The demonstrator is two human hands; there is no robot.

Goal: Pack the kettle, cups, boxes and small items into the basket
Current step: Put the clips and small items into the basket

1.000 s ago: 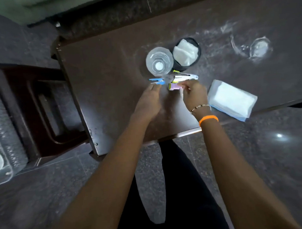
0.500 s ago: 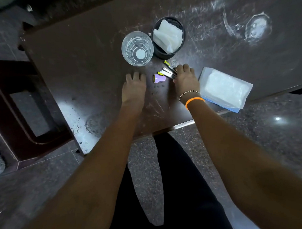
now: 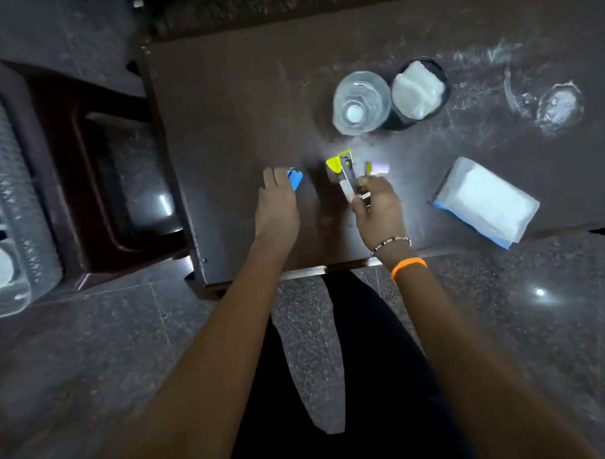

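Observation:
On the dark table (image 3: 229,129) my right hand (image 3: 379,209) pinches a bunch of small yellow, white and grey clips (image 3: 343,169). A purple clip (image 3: 378,167) lies just beyond its fingers. My left hand (image 3: 276,202) rests over a blue clip (image 3: 295,178), which pokes out under its fingertips. Farther back a clear glass cup (image 3: 362,102) stands next to a black cup (image 3: 418,91) stuffed with white tissue. A white packet with a blue edge (image 3: 485,202) lies to the right. The clear basket (image 3: 5,205) is at the far left edge.
A dark wooden chair (image 3: 103,174) stands between the table and the basket. White round items show inside the basket. White smears and a ring mark (image 3: 557,107) cover the table's right back. The table's near edge runs just under my wrists; below it is dark stone floor.
The view swung right, so the basket is back in sight at the left. My right hand lifted the bunch of clips off the table. My left hand slid onto the blue clip.

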